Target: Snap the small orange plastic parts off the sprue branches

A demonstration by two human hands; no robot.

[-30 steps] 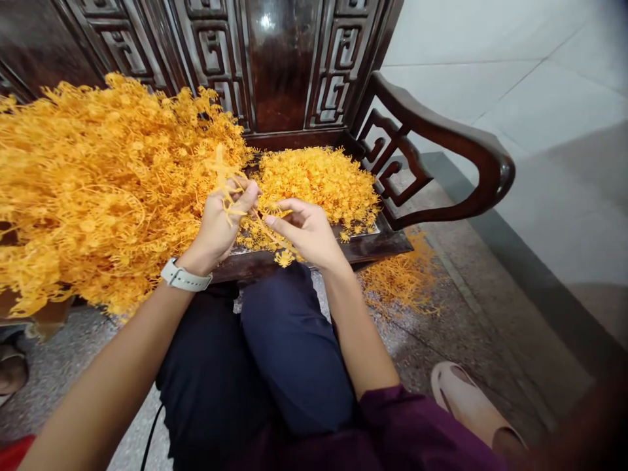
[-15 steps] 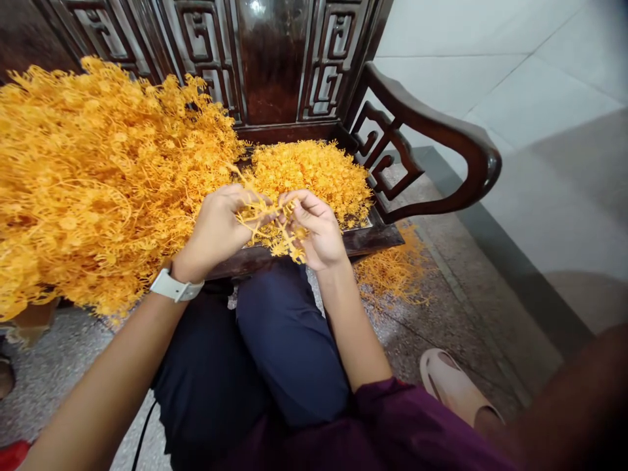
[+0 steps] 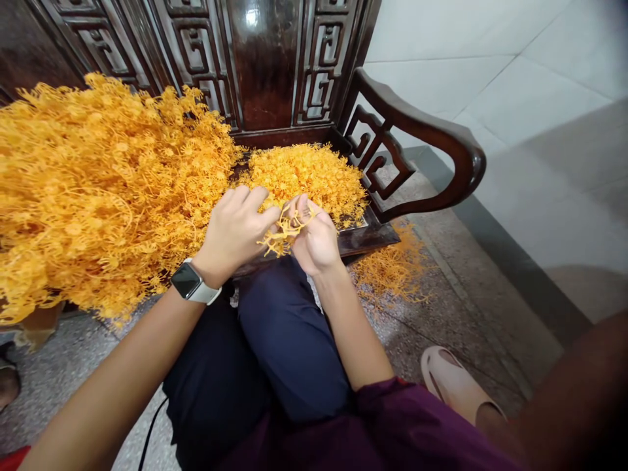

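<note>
My right hand (image 3: pixel 320 241) pinches a yellow-orange plastic flower sprig (image 3: pixel 283 237) between thumb and fingers, above my knees at the bench's front edge. My left hand (image 3: pixel 240 226), back turned up and a watch on its wrist, is closed at the sprig's left side; its fingertips are partly hidden behind the hand and the sprig. Just behind the hands, a low heap of small yellow flower heads (image 3: pixel 307 173) lies on the bench seat. To the left spreads a much larger pile of branching yellow plastic flowers (image 3: pixel 108 190).
The dark carved wooden bench has a curved armrest (image 3: pixel 426 121) on the right. Thin orange stems (image 3: pixel 392 268) lie on the floor below it. A foot in a pale sandal (image 3: pixel 454 379) is at the lower right, and a black cable (image 3: pixel 150 428) runs at the lower left.
My left hand has rolled over, so its back and the watch face now show. The sprig is more bunched between the hands; the long stem at its upper left no longer shows.
</note>
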